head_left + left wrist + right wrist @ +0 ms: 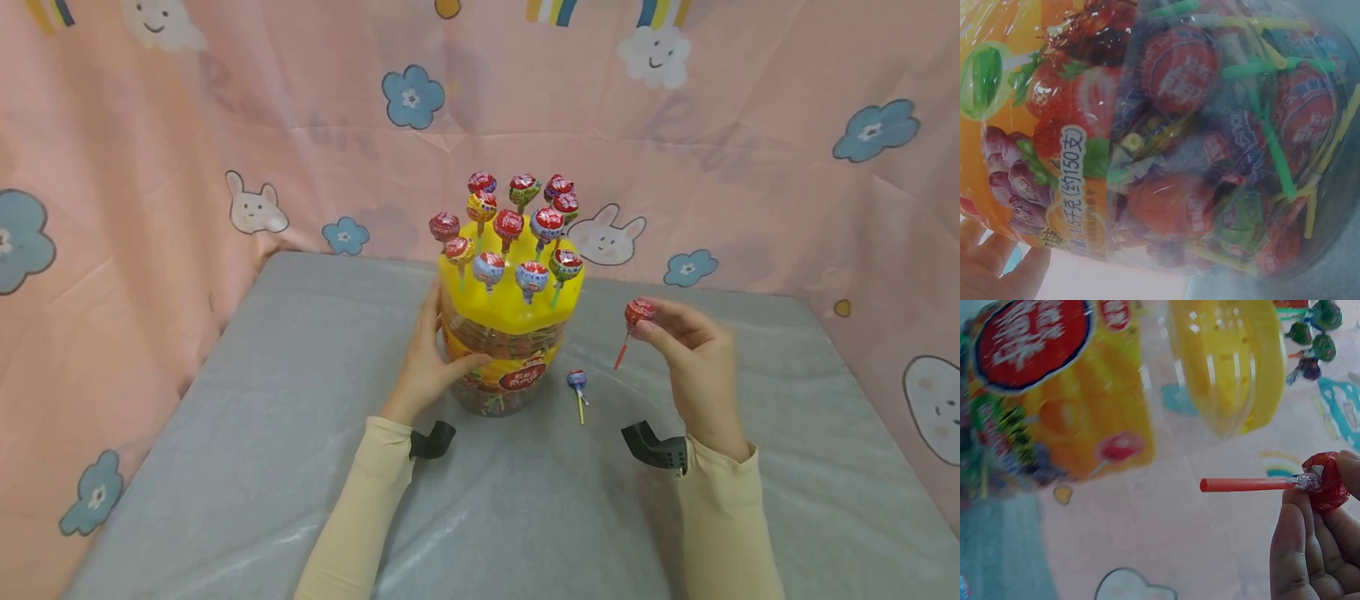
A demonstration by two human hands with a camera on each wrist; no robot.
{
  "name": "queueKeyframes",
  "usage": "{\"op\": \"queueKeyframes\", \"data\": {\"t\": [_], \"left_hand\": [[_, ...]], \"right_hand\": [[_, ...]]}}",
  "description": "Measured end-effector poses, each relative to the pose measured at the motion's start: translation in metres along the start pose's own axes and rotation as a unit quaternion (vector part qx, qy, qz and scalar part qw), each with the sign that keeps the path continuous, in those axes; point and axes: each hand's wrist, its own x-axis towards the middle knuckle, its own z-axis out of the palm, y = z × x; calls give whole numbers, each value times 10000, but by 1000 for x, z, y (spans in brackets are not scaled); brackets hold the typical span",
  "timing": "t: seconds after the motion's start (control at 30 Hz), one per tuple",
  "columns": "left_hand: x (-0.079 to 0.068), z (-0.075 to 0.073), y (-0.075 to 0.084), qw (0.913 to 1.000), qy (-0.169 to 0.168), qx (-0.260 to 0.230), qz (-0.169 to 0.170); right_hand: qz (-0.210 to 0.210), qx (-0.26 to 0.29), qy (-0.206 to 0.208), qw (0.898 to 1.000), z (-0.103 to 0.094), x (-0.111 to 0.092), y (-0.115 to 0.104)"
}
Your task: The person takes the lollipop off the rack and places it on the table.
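One red lollipop (639, 312): right of centre in the head view, held clear of the jar (517, 379); its stick (622, 353) slants down and left.
Right hand (696, 362): narrow pinch, thumb and fingers on the candy end; stick free, hollow tip visible in the right wrist view.
Jar: upright at the centre of the head view; wrapped sweets show through its wall in the left wrist view.
Left hand (429, 373): spread wide round the jar's left side, thumb across the front, holding it.
Yellow lid (498, 312): on top of the jar; about a dozen standing lollipops (508, 225) rise from it. Free holes cannot be made out.
Stick handling: judged from the standing ones, best turned upright over a hole, then pressed straight down from the candy end; a slanted push might bend it.
Crowding: coming in from above should knock fewer neighbours than sweeping across.
Jar support: low, firm left grip ought to counter the press and prevent tipping.
Loose lollipop (577, 380): lies on the grey table (262, 417), right of the jar's base.
Backdrop (330, 92): pink, patterned, across the top of the frame.
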Motion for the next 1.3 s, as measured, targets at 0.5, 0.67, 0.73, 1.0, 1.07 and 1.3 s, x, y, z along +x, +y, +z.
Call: {"op": "queueKeyframes", "data": {"t": [0.5,0.67,0.73,1.0,1.07,1.3], "left_hand": [[-1,0,-2,10000,34,82,-37],[0,0,-1,10000,23,79,-6],[0,0,-1,10000,27,77,-2],[0,0,-1,10000,40,-18,58],[0,0,-2,10000,39,-24,72],[0,1,-2,10000,27,19,-55]], "right_hand": [[906,-143,-167,9956,-30,-15,38],[1207,-817,-544,9878,-40,-18,44],[1357,-1092,-670,9824,-43,-19,46],[1793,-1793,-862,9635,-50,-17,58],[1884,-2050,-936,9559,-53,-17,63],[2237,-2590,-1161,9324,-62,-17,79]]}}
